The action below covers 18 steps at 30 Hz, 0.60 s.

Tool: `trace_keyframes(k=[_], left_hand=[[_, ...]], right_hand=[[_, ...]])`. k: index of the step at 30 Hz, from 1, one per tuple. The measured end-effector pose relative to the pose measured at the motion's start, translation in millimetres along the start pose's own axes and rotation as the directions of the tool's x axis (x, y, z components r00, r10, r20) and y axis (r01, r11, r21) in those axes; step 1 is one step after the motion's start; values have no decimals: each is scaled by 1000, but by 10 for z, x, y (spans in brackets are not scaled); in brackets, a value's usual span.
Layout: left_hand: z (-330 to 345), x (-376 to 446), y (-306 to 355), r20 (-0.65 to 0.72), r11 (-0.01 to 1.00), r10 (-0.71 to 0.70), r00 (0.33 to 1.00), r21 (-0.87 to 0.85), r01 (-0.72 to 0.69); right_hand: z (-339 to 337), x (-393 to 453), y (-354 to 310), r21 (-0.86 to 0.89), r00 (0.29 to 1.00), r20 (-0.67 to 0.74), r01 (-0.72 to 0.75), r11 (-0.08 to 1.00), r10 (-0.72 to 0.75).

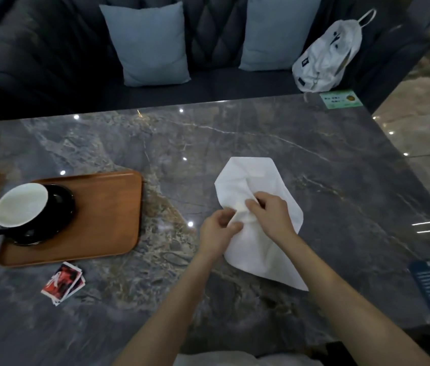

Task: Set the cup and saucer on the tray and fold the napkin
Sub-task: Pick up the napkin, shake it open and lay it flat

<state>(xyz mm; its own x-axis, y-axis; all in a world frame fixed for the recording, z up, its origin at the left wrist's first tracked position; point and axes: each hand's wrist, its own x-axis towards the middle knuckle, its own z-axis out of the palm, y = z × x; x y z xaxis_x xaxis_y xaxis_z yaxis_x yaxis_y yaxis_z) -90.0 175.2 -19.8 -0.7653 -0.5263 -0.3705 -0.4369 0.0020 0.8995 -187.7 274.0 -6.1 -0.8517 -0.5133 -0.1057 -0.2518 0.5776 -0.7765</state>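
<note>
White-lined black cup (21, 206) sitting upright on black saucer (59, 207), both resting at the left end of the brown wooden tray (103, 212), white napkin (258, 207) lying rumpled, partly spread, right of the tray.

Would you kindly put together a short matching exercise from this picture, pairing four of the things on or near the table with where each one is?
Things:
1. cup
2. napkin
3. cards
4. white bag

Places:
A. on the sofa behind the table's far right corner
B. on the bare table just in front of the tray
C. on the dark saucer at the left of the tray
D. on the table, pinched by the left hand and the right hand

Pairs: 1-C, 2-D, 3-B, 4-A
</note>
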Motion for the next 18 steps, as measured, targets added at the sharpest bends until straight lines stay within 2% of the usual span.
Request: trace_keyframes(k=[4,8,10,13,15,18], left_hand=[[-304,2,290,-30,993,115,993,-5,-115],[-619,-62,677,-105,987,125,987,-86,-135],[-788,-109,840,-130,977,137,982,-147,-156],[-1027,-145,972,-223,952,100,970,-263,-158],[-1168,-124,996,-310,909,29,950,-387,-154],[-1300,-68,1001,-373,845,-70,925,-515,-144]], right_hand=[[-48,134,-299,134,999,-22,43,990,-41],[-82,215,-634,277,1000,-11,11,961,-8],[-101,212,-802,377,997,64,-55,925,33],[-136,130,-1016,597,972,199,-219,771,122],[-130,37,-1122,650,979,188,-181,738,75],[-53,-151,-1217,611,993,64,36,791,-95]])
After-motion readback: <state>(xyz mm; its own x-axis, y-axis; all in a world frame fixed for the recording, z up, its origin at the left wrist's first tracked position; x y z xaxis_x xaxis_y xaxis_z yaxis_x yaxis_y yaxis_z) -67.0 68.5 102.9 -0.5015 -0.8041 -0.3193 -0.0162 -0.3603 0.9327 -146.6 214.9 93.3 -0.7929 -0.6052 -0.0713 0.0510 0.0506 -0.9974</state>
